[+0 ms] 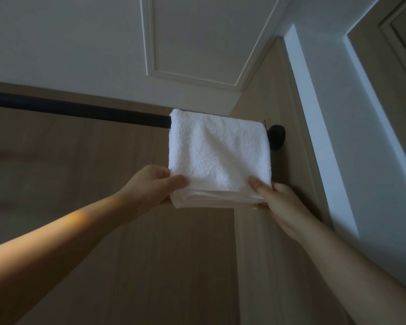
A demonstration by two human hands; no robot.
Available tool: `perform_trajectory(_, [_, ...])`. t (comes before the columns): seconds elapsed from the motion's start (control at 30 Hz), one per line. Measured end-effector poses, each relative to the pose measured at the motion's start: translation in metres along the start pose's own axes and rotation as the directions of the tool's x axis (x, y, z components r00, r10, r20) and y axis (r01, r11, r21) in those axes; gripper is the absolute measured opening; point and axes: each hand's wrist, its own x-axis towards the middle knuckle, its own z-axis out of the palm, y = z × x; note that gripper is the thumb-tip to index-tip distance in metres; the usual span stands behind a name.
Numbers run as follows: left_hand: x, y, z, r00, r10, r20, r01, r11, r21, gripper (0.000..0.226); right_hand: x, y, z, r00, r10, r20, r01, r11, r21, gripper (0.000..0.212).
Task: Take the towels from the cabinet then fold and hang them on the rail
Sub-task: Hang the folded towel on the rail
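My left hand (154, 184) and right hand (277, 202) pinch the folded towel (218, 156) hanging over the rail (80, 111); next I must even its bottom corners, I think.

The person has two bare arms, with bare skin all the way back from the fingers. The left hand (152, 184) shows its thumb. The right hand (281, 207) shows a thumb and one finger beside it. Far back from the fingers, the left forearm (63, 238) has a patch of light on it. The right forearm (361, 266) is in dim shade.
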Motion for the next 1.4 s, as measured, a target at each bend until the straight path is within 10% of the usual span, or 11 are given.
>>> perform_trajectory(0.2, [0.001,-0.001,-0.001,0.998,-0.053,0.034,0.055,0.997,-0.060,0.021,-0.001,-0.003,-0.003,0.990,0.033,0.138,-0.058,0.983,0.174,0.039])
perform_trajectory(0.47, [0.009,-0.005,0.001,0.994,-0.083,0.072,0.083,0.997,-0.007,0.057,-0.011,-0.006,-0.002,0.992,-0.115,0.050,0.121,0.985,-0.125,0.043])
perform_trajectory(1.03, [-0.002,-0.023,0.012,0.996,-0.028,-0.088,0.008,0.974,-0.226,0.023,-0.019,-0.008,-0.001,0.986,0.158,0.058,-0.169,0.926,0.339,0.030])
perform_trajectory(1.3, [-0.005,-0.032,0.017,0.974,-0.007,-0.226,-0.020,0.993,-0.117,0.024,-0.019,0.002,0.012,0.977,-0.003,-0.215,0.037,0.987,0.153,0.043])
perform_trajectory(1.4, [0.010,-0.022,0.009,0.966,-0.091,-0.241,0.050,0.984,-0.170,0.063,-0.016,0.004,0.017,0.964,-0.106,-0.245,0.102,0.994,-0.028,0.046])
